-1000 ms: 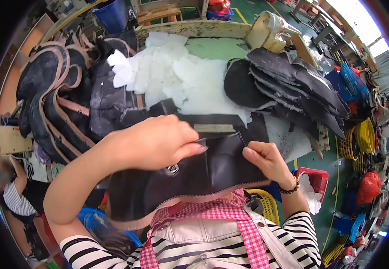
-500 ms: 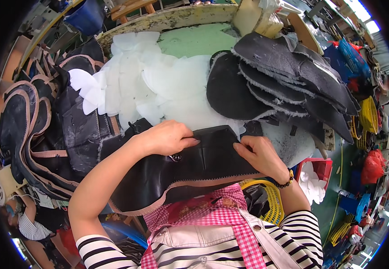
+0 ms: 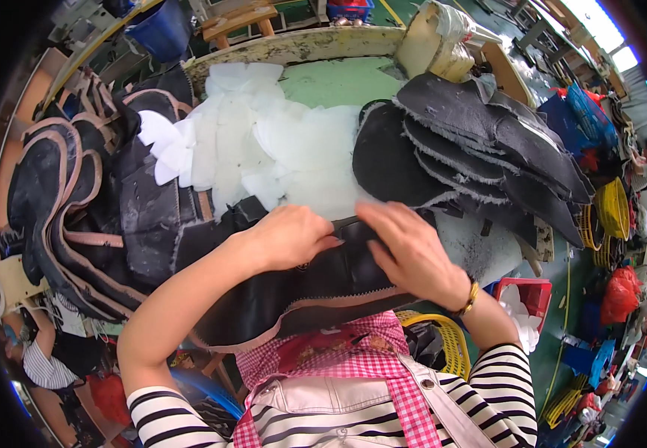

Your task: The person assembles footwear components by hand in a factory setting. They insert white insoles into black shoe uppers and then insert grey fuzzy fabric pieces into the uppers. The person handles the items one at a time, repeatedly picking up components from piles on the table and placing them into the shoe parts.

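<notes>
A black leather piece (image 3: 316, 284), shaped like a boot upper with pinkish-tan zigzag-stitched trim along its near edge, lies across my lap side of the work table. My left hand (image 3: 290, 237) pinches its far edge, thumb against the leather. Beside it, my right hand (image 3: 409, 246) reaches over the same edge with fingers stretched out and thumb apart; the fingertips are slightly blurred. Beyond both hands spread overlapping white translucent sheets (image 3: 234, 142). Black fuzzy-edged pieces (image 3: 458, 142) are stacked to the right of the sheets.
More black trimmed uppers (image 3: 55, 187) are heaped at the left. A yellow basket (image 3: 450, 340) with dark scraps stands below the table's near edge, and a red bin (image 3: 529, 299) with white pieces sits at the right. A pale container (image 3: 435, 41) stands at the far edge.
My right hand has let go of the leather's right corner and swung left toward my left hand, its fingers now extended. My left hand keeps its pinch. The whole view has shifted slightly.
</notes>
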